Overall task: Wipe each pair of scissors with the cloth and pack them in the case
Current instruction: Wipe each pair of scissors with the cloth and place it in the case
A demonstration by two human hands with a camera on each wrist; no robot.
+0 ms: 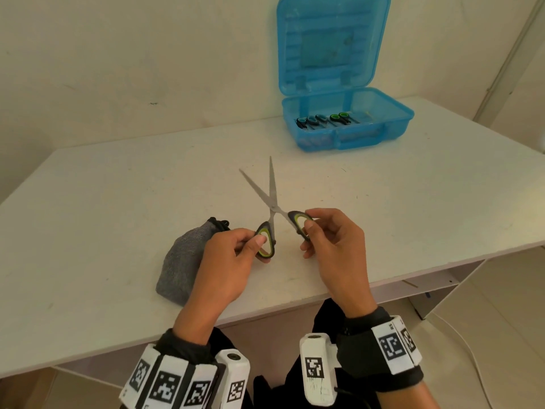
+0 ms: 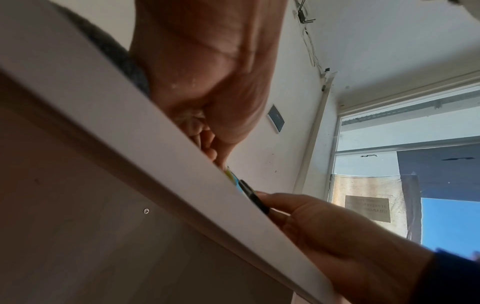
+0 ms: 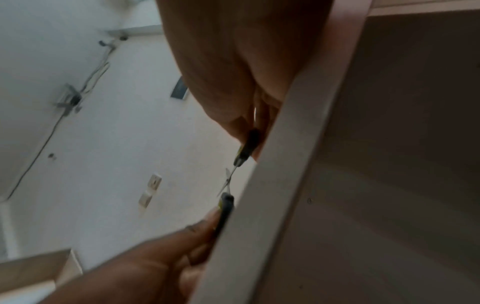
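The scissors (image 1: 272,208) sit over the near middle of the table (image 1: 413,202), blades spread, the left hand (image 1: 227,261) pinching 1 loop and the right hand (image 1: 333,246) the other. This looks like opening them for wiping; next, 1 hand must fetch the cloth (image 1: 180,267), near left, while the case (image 1: 348,125) waits far right.

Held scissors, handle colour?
Black with yellow-green inner rings on the scissors; clearest in the head view.

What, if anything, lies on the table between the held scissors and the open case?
Nothing visible. The scissors, a handle in each hand, point blades-open toward the case, with only bare table between them. The cloth lies off to the left.
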